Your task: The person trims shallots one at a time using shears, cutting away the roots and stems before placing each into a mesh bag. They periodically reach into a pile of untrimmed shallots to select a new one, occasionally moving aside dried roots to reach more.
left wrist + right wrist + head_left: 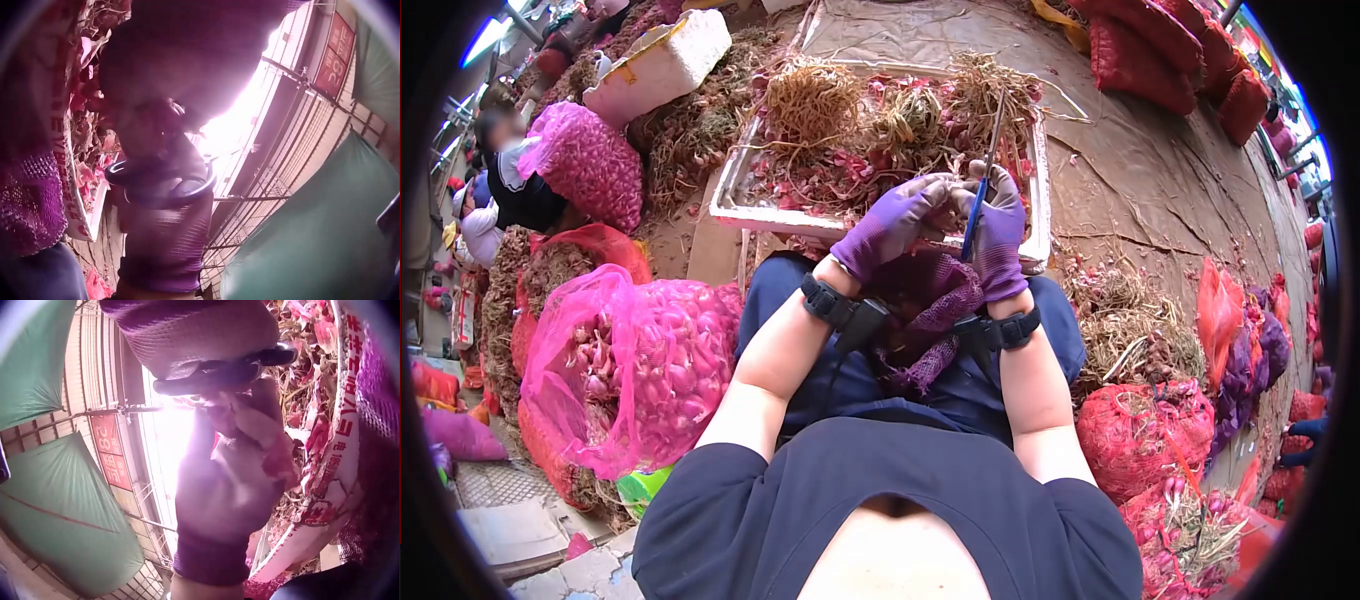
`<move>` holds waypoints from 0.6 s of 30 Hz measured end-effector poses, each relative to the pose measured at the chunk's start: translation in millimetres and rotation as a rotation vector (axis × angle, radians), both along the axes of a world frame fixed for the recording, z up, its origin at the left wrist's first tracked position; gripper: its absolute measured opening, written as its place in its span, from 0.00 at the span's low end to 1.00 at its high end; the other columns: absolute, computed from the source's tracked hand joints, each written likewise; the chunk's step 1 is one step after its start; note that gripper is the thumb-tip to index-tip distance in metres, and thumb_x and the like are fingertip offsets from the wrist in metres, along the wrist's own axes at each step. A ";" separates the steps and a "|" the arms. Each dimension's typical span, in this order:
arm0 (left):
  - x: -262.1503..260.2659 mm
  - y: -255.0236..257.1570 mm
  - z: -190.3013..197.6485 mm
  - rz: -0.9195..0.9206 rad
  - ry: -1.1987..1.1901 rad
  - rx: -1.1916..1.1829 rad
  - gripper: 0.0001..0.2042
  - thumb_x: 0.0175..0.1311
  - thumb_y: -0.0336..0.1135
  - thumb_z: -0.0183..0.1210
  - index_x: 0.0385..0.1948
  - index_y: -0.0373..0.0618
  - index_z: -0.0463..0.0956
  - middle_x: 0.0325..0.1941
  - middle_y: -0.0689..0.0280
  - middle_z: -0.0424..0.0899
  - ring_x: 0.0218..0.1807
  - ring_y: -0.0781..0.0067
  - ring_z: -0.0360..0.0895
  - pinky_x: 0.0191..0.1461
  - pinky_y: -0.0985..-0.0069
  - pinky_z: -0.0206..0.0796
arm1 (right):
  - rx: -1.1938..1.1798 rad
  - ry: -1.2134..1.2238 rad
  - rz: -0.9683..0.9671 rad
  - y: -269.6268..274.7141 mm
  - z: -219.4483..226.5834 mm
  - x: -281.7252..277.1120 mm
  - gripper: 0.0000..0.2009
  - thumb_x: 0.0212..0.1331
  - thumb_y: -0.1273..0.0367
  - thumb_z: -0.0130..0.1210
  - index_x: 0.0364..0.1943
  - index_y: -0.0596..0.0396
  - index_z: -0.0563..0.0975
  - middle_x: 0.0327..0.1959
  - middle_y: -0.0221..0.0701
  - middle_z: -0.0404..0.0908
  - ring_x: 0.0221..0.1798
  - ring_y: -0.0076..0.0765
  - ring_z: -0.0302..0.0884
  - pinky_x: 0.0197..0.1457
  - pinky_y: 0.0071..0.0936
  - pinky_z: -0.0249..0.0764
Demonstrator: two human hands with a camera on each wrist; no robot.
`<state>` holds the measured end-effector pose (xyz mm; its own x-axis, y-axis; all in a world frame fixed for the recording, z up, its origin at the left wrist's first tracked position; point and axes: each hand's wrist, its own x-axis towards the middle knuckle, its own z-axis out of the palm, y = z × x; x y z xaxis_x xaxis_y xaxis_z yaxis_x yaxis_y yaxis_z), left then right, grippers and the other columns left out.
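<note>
Both hands, in purple and grey gloves, are close together over the near edge of a white foam box [735, 190]. The right hand [1002, 225] grips blue-handled scissors [974, 225], whose long blades point up and away. In the right wrist view, the left hand [225, 487] pinches a small pinkish shallot [220, 417], partly hidden by the fingers, just below the scissor handles [219, 375]. Loose red skins [830, 180] and bunches of dry-stalked shallots [812, 100] fill the box. A purple mesh bag [935, 300] lies in the lap beneath the hands.
A pink net bag of shallots [690, 350] stands by the left thigh. Red net bags [1145, 435] and dry stalks [1140, 330] lie to the right. Another person [520, 180] sits at far left, near a tilted white foam box [665, 65]. Brown sheeting [1140, 180] covers the floor.
</note>
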<state>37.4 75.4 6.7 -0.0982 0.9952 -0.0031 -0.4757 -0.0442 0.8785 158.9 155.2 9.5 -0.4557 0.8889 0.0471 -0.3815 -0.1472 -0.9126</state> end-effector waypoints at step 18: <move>-9.8 5.3 -10.9 0.208 -0.290 -0.061 0.15 0.73 0.49 0.47 0.44 0.46 0.72 0.39 0.68 0.80 0.39 0.76 0.80 0.42 0.74 0.74 | 0.105 -0.128 0.390 -0.3 25.2 12.1 0.17 0.54 0.79 0.59 0.48 0.60 0.72 0.34 0.30 0.80 0.35 0.21 0.77 0.40 0.17 0.75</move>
<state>27.6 80.7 -4.1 -0.2853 0.9510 -0.1191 -0.6917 -0.1182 0.7125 171.0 155.0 34.7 -0.7652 0.6419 0.0496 -0.1984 -0.1618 -0.9667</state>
